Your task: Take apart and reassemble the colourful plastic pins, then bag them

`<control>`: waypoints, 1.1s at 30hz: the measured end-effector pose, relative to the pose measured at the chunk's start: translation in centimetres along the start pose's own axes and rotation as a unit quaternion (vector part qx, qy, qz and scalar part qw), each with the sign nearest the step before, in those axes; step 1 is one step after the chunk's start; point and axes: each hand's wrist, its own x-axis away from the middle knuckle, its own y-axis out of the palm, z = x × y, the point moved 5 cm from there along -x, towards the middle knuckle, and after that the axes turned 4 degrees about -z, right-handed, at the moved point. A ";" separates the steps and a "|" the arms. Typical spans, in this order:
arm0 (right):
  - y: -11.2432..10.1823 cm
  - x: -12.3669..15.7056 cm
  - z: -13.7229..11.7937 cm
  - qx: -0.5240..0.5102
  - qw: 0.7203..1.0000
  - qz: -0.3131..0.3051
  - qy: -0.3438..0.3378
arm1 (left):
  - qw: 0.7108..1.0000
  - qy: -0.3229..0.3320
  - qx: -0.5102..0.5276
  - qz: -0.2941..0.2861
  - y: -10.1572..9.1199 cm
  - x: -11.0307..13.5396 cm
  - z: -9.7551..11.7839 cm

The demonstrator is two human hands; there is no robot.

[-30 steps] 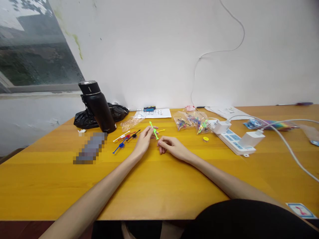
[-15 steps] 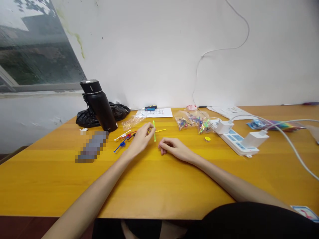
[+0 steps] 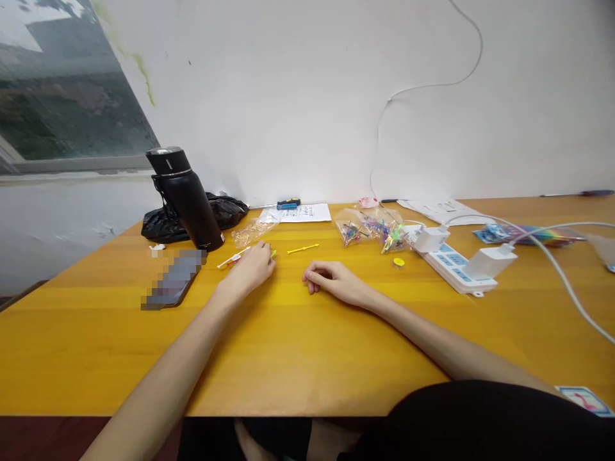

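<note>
My left hand rests on the yellow table with its fingers curled over a small pile of coloured plastic sticks. A green stick pokes out from under its fingertips. A white stick and a bit of red show at the hand's left side. My right hand lies on the table a little to the right in a loose fist, with nothing visible in it. A yellow stick lies alone just beyond the two hands.
A black bottle and a black bag stand at the back left, with a phone in front. Clear bags of coloured parts, a yellow disc, a power strip with chargers and cables sit right. Paper and a screwdriver lie by the wall.
My left hand carried the green stick from upright near the middle down and left onto the pile of sticks, now covering them. My right hand stayed put.
</note>
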 end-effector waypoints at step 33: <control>0.0 0.2 -0.2 0.051 0.999 -0.005 -0.010 | 0.999 -0.033 -0.034 0.013 -0.1 0.8 0.8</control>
